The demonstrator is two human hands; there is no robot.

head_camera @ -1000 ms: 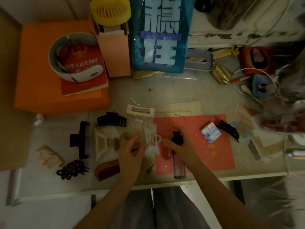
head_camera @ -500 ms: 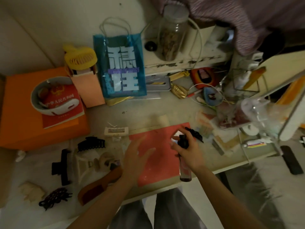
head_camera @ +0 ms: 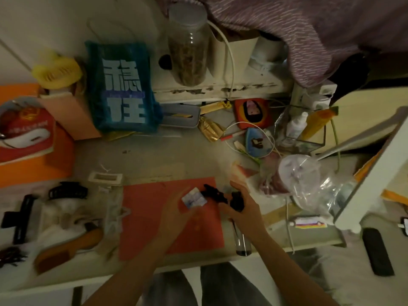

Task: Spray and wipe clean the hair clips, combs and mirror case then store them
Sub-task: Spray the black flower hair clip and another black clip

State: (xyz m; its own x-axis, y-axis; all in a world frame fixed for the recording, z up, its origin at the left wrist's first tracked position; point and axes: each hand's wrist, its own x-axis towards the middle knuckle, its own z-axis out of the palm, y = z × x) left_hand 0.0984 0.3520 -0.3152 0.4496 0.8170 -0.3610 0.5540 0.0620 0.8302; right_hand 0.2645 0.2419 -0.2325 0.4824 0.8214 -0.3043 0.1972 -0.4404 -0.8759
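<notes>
A small square mirror case [head_camera: 194,198] lies on the red mat [head_camera: 154,217], and my left hand [head_camera: 176,210] pinches its left edge between thumb and fingers. My right hand [head_camera: 242,208] grips the black head of a clear spray bottle [head_camera: 241,239] just right of the case. A black claw clip [head_camera: 215,193] sits between them. Left of the mat lie a white wipe [head_camera: 114,215], a wooden comb [head_camera: 66,246], a beige clip [head_camera: 66,215], a black claw clip [head_camera: 67,192], a flat black clip [head_camera: 21,217], a cream clip [head_camera: 106,177] and a dark flower clip [head_camera: 11,256].
An orange box [head_camera: 33,173] with a red booklet stands at the left. A blue bag [head_camera: 123,89] and a jar [head_camera: 187,45] stand behind. A crumpled plastic bag [head_camera: 309,182], cables and a glass holder crowd the right. The desk's front edge [head_camera: 154,268] is near.
The view swung right and up. My left hand let go of the white wipe and moved right to the mirror case. My right hand carried the spray bottle right along the mat.
</notes>
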